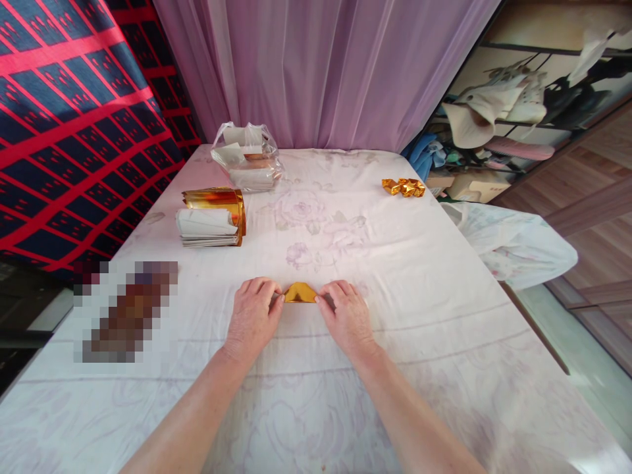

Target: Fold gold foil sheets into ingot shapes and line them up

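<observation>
Between my two hands, close to the tabletop, is a piece of folded gold foil paper (300, 293) with a raised, rounded middle. My left hand (253, 313) pinches its left end between thumb and fingers. At the right end, my right hand (346, 315) grips it the same way. The fingertips partly hide both ends. Farther off at the right edge lie shiny gold folded foil pieces (403, 187). To the left is a stack of gold foil sheets (237, 214), bent over, with white backing (205, 224) showing.
A clear plastic bag (249, 158) of paper sheets sits at the table's back left. The table wears a floral cloth (316, 401). A blurred patch (131, 313) covers something at left. Beyond the right edge hang a white bag (518, 243) and cluttered shelves (523, 125); a purple curtain (326, 72) closes the back.
</observation>
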